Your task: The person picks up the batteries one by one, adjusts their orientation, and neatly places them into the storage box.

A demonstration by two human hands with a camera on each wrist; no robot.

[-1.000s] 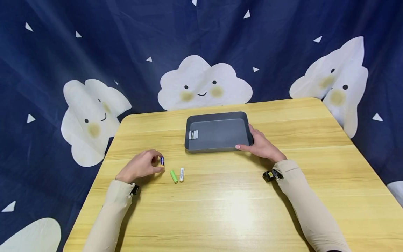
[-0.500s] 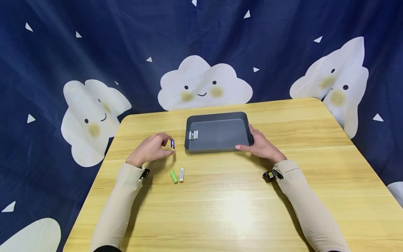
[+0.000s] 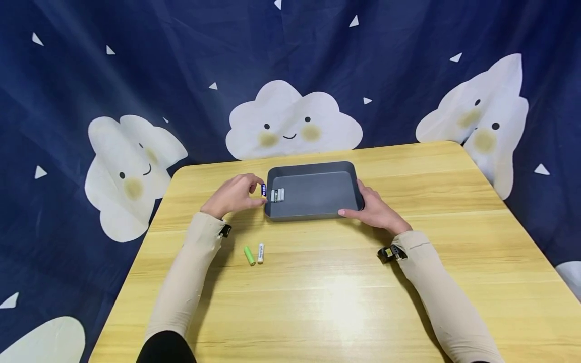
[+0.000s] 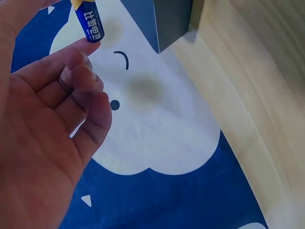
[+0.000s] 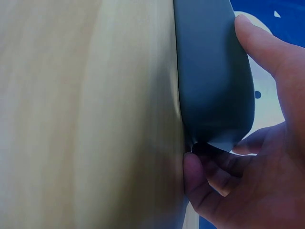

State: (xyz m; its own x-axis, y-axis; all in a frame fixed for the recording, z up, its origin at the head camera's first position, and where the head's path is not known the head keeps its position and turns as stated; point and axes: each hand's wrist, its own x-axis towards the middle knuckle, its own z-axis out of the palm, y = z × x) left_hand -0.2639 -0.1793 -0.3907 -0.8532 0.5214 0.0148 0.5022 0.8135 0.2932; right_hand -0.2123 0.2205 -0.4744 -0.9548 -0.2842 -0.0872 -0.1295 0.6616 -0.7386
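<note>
My left hand (image 3: 236,195) pinches a dark blue battery (image 3: 263,190) by its ends between thumb and finger, right at the left rim of a grey rectangular tray (image 3: 322,194). In the left wrist view the same battery (image 4: 91,21) shows white lettering and a gold end, while the other fingers curl loosely below it. Inside the tray, several silvery batteries (image 3: 278,195) lie side by side against the left wall. My right hand (image 3: 378,210) grips the tray's near right corner, thumb on the front wall. The right wrist view shows its fingers (image 5: 195,174) around that corner, low by the table.
On the wooden table (image 3: 317,292), in front of the tray, lie a green battery (image 3: 249,255) and a white lettered battery (image 3: 260,253). Behind the table's far edge hangs a navy curtain (image 3: 181,60) with smiling clouds.
My left hand has carried the blue battery up and to the right, from beside the two loose batteries to the tray's left rim. My right hand and the tray have stayed put.
</note>
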